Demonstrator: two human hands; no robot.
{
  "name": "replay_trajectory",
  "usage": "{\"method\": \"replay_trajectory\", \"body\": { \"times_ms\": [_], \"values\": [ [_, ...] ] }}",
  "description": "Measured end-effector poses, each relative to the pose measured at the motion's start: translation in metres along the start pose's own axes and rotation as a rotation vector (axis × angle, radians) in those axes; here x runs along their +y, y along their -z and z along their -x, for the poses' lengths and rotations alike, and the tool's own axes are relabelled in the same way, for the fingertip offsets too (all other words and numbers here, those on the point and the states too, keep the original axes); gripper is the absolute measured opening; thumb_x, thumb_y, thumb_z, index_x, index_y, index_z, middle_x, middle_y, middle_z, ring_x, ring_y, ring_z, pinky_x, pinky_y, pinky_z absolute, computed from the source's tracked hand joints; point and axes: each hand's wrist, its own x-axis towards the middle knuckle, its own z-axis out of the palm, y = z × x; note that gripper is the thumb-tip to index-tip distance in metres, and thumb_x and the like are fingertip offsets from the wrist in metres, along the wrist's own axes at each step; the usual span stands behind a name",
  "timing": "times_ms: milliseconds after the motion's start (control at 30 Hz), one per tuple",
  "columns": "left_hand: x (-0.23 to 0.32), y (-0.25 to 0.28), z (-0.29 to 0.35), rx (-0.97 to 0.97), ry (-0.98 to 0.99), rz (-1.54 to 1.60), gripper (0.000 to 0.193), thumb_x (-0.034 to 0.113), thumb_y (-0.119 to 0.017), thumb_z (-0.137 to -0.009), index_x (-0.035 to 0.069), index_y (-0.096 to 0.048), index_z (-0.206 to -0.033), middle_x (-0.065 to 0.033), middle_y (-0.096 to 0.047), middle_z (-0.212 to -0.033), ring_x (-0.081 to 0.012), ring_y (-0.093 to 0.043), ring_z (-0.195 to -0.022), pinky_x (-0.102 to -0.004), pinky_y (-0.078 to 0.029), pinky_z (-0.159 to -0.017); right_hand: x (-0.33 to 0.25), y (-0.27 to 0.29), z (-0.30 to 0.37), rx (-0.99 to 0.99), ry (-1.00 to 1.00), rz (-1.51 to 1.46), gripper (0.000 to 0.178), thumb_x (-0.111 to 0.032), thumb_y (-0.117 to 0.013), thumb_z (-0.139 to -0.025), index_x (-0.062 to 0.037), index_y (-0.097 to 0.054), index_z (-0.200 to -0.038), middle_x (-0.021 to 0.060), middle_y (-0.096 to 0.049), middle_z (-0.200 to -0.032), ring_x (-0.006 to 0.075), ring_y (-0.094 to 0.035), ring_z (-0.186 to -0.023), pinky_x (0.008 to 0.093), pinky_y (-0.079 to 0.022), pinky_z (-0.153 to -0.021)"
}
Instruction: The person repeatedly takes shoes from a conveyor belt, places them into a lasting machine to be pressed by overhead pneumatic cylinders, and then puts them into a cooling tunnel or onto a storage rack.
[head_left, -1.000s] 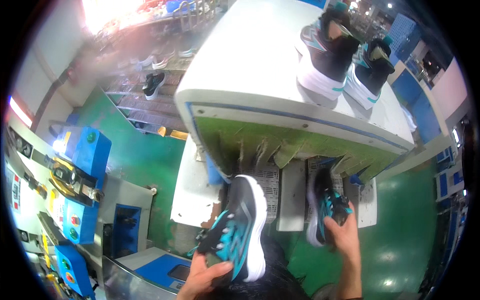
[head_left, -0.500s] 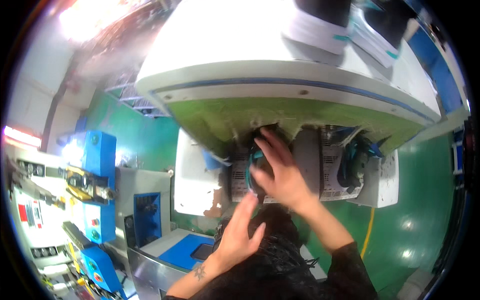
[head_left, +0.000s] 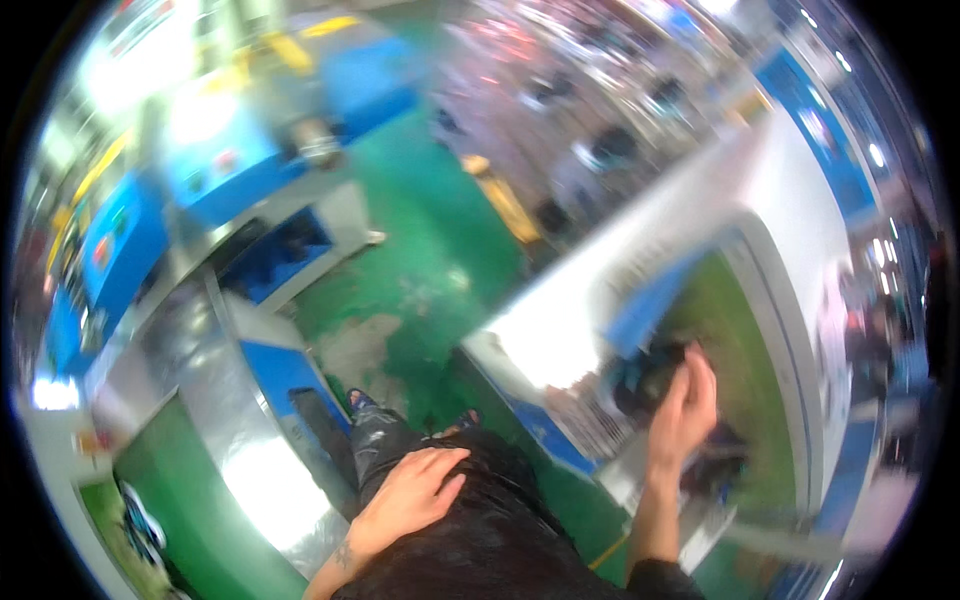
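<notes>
Shoe [head_left: 630, 385] just left of the open right hand [head_left: 685, 408] may tip if brushed; left hand [head_left: 415, 497] is open, empty.

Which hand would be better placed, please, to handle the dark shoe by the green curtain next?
Probably the right hand: it is beside the dark shoe at the green curtain, though blur hides whether they touch. The left hand is farther off, over the dark clothing.
</notes>
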Motion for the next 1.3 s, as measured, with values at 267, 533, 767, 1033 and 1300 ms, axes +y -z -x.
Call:
{"method": "replay_trajectory", "body": {
  "times_ms": [267,533,767,1033,1300],
  "values": [
    [-0.085,0.062,0.135,0.66,0.269,-0.067,0.029,0.01,-0.06,-0.085,0.002,-0.059,-0.113,-0.0185,-0.063,-0.107,-0.0368,-0.059,-0.103,-0.0421,-0.047,-0.089,-0.404,-0.058,0.193,-1.326,0.884,-1.624,0.024,-0.001,-0.06,-0.077,0.005,-0.063,-0.1,0.0144,-0.067,-0.098,0.0272,-0.066,-0.085,0.0353,-0.054,-0.076],
    [-0.271,-0.103,0.442,1.709,1.348,-0.185,0.034,0.017,-0.053,-0.089,-0.003,-0.057,-0.116,-0.0251,-0.059,-0.115,-0.0417,-0.056,-0.107,-0.0455,-0.045,-0.094,-0.48,0.046,0.39,-2.22,1.885,-1.639,0.03,-0.017,-0.06,-0.073,0.0001,-0.06,-0.098,0.0047,-0.053,-0.07,0.0181,-0.055,-0.066,0.0303,-0.048,-0.061],
    [-0.267,-0.214,0.572,2.037,1.843,-0.361,0.051,0.02,-0.059,-0.088,-0.006,-0.044,-0.128,-0.0213,-0.04,-0.141,-0.0382,-0.035,-0.132,-0.0481,-0.029,-0.109,-0.516,0.056,0.484,-1.953,2.038,-1.513,0.026,-0.01,-0.062,-0.081,-0.0001,-0.063,-0.105,0.0131,-0.065,-0.095,0.0256,-0.064,-0.079,0.0355,-0.052,-0.074],
    [-0.231,-0.256,0.556,2.172,1.823,-0.258,0.042,0.004,-0.058,-0.08,-0.003,-0.052,-0.121,-0.0174,-0.05,-0.134,-0.0359,-0.047,-0.124,-0.0464,-0.037,-0.105,-0.648,-0.148,0.772,-1.149,3.053,-0.867,0.087,-0.012,-0.081,-0.066,-0.0031,-0.035,-0.139,0.0224,-0.038,-0.143,0.0384,-0.035,-0.134,0.046,-0.032,-0.109],
    [-0.181,-0.252,0.519,2.098,1.846,-0.182,0.039,0.003,-0.057,-0.078,-0.003,-0.056,-0.117,-0.0181,-0.052,-0.132,-0.0366,-0.049,-0.123,-0.048,-0.038,-0.103,-0.704,-0.215,0.855,-0.842,2.867,-0.442,0.052,-0.031,-0.08,-0.064,-0.0041,-0.06,-0.103,0.0192,-0.067,-0.093,0.0357,-0.065,-0.087,0.0424,-0.053,-0.077]
  ]
}}
